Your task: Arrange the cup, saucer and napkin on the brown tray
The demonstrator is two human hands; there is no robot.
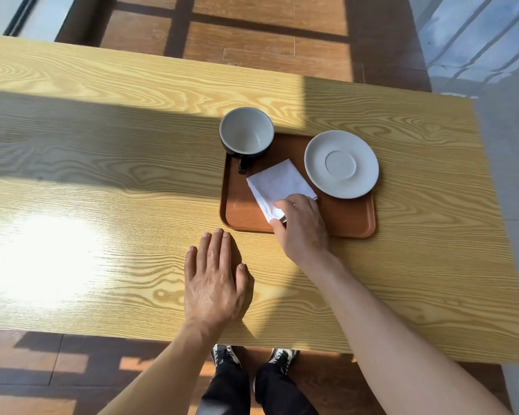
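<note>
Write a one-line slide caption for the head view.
Right hand pinches the white napkin on the brown tray between cup and saucer; left hand lies flat on the table.

Wooden table [102,181] under brown tray [351,218]

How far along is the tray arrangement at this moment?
Done: cup, saucer and napkin all sit on the brown tray. In hand: the right hand pinches the napkin's near corner; the left hand lies flat on the table. Possibly left: the cup stands beside the saucer, not on it.
</note>
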